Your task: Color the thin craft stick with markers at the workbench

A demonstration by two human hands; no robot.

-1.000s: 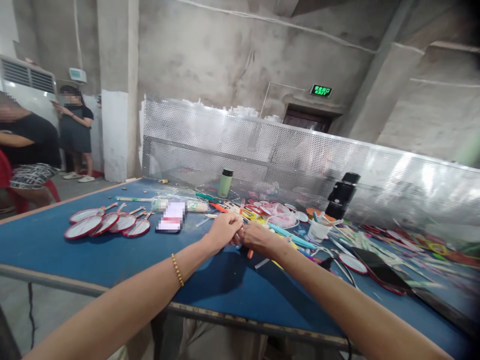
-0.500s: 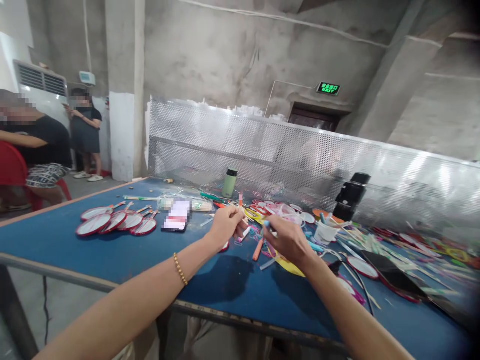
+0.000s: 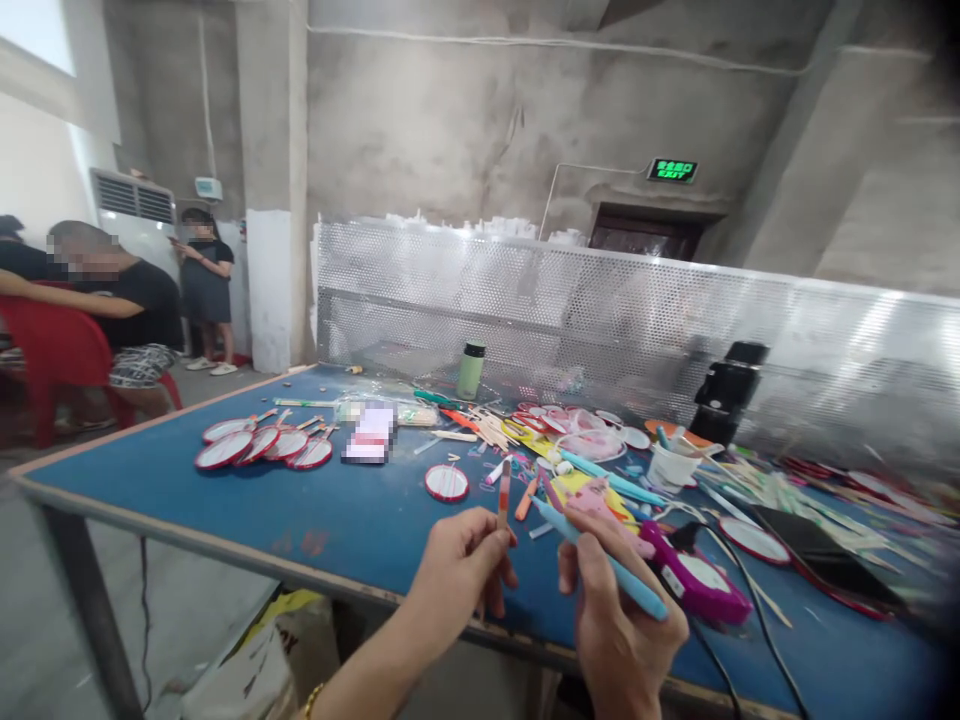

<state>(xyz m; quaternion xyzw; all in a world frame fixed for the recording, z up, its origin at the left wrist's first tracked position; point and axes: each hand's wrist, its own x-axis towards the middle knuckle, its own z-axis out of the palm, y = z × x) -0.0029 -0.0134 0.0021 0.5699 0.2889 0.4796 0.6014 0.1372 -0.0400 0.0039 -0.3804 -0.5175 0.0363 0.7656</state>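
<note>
My left hand (image 3: 466,572) is closed, pinching a short flat wooden stick (image 3: 504,490) with an orange-red band, held upright. In my right hand (image 3: 619,620) lies a light blue pen (image 3: 600,562), gripped like a writing tool, its tip pointing up and left towards the stick. Pen tip and stick are apart. Just beyond my hands a round white disc with a red rim (image 3: 446,483) lies on the blue table (image 3: 360,520). Beside my right hand sit a purple device (image 3: 701,585) and a pink piece (image 3: 596,500).
Several red-rimmed discs on sticks (image 3: 223,450) lie at left, near a lit phone (image 3: 370,432). A green bottle (image 3: 471,371) stands at the back. A white cup (image 3: 673,466), black cables (image 3: 739,580) and loose sticks crowd the right. A perforated metal screen (image 3: 517,290) borders the far side.
Both hands have drawn back towards me and lower in view. The stick and the blue pen now show plainly in them. The purple device and disc are less covered; the view has shifted.
</note>
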